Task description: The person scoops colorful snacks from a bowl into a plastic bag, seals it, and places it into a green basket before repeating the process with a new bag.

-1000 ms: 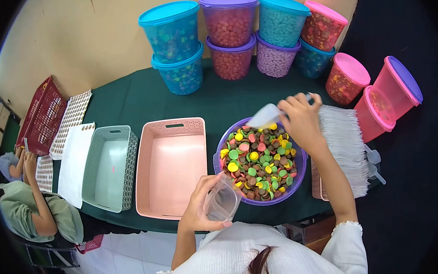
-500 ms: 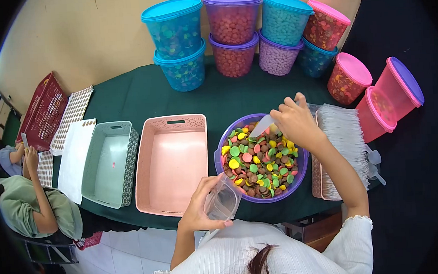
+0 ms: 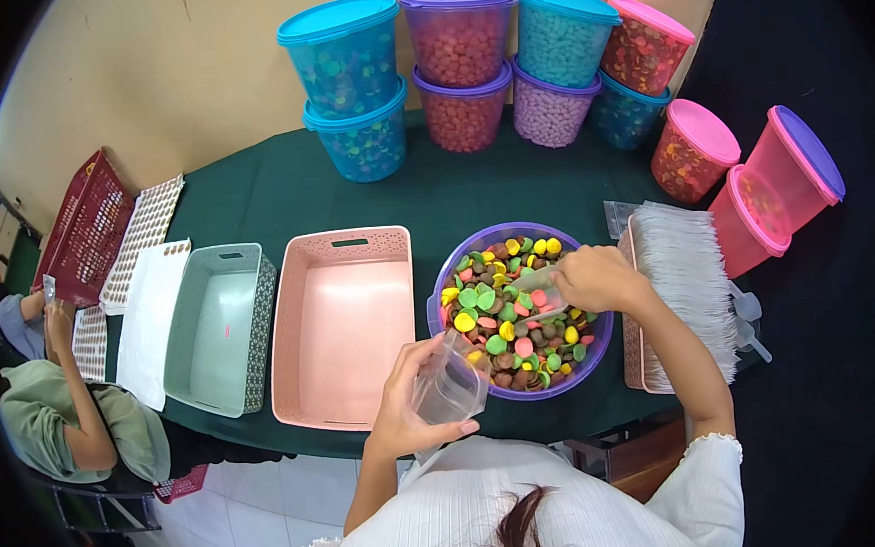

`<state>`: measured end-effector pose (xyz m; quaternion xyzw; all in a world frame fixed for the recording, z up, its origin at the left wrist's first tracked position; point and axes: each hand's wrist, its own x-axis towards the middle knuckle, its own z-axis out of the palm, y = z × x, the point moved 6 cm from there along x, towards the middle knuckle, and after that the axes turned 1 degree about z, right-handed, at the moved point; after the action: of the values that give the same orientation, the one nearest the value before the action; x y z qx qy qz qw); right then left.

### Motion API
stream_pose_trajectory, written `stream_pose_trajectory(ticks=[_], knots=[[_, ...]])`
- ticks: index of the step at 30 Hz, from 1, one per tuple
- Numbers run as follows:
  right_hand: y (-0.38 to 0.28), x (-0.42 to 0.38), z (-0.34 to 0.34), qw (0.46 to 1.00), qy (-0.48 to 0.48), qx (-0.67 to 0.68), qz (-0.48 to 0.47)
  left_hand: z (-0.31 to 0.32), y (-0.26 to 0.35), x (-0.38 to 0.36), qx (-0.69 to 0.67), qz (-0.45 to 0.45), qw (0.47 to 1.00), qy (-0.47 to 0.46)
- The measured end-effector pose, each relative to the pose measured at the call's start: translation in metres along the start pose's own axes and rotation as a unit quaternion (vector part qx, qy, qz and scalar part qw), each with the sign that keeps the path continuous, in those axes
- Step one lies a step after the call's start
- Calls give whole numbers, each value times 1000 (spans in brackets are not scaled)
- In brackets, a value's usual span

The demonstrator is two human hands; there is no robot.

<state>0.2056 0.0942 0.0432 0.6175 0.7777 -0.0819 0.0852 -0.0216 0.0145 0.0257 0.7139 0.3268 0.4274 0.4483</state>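
In front of me stands a round purple tub [image 3: 438, 319] full of small disc-shaped candies [image 3: 508, 354] in brown, green, yellow and pink. My right hand [image 3: 598, 282] is over the tub's right side, fingers closed round the handle of a translucent scoop [image 3: 544, 297]. The scoop's blade is down among the candies, with some showing in it. My left hand [image 3: 405, 396] grips a clear plastic pouch [image 3: 452, 381] at the tub's lower left edge. Its mouth is spread toward the candies; no candies are visible inside the pouch.
Left of the tub lie a pink basket [image 3: 343, 329] and a grey-green basket [image 3: 215, 327]. To the right, another basket holds a stack of clear pouches [image 3: 685, 298], with spare scoops [image 3: 747, 305] beside it. Lidded candy tubs [image 3: 463, 111] line the back. A co-worker [image 3: 81, 416] sits far left.
My right hand has come down and toward me, and the scoop has gone from above the candies into them. My left hand has shifted slightly right with the pouch.
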Motion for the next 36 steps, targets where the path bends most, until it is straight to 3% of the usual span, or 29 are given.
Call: stream_pose_trajectory(ticks=[2, 15, 21, 23, 24, 26, 30, 34, 36], knots=[[2, 0, 8, 995, 9, 97, -2, -1, 8, 4, 32, 0, 999, 31], [6, -1, -14, 978, -58, 196, -48, 8, 13, 10, 88, -62, 991, 83], [-37, -26, -51, 987, -40, 100, -117, 13, 18, 16, 115, -47, 989, 85], [-61, -37, -62, 986, 52, -38, -156, 14, 19, 17, 139, -30, 986, 91], [-71, -40, -59, 986, 53, -37, -155, 14, 18, 18, 140, -29, 986, 90], [-96, -56, -66, 940, 220, -145, -218, 15, 17, 17, 145, -15, 985, 94], [-103, -78, -74, 933, 189, -139, -272, 12, 17, 15, 125, -55, 989, 60], [-75, -84, -98, 943, 215, -53, -249, 10, 10, 9, 110, -38, 992, 54], [-64, -90, -105, 953, 195, -56, -224, 8, 2, 5, 37, -42, 996, 66]])
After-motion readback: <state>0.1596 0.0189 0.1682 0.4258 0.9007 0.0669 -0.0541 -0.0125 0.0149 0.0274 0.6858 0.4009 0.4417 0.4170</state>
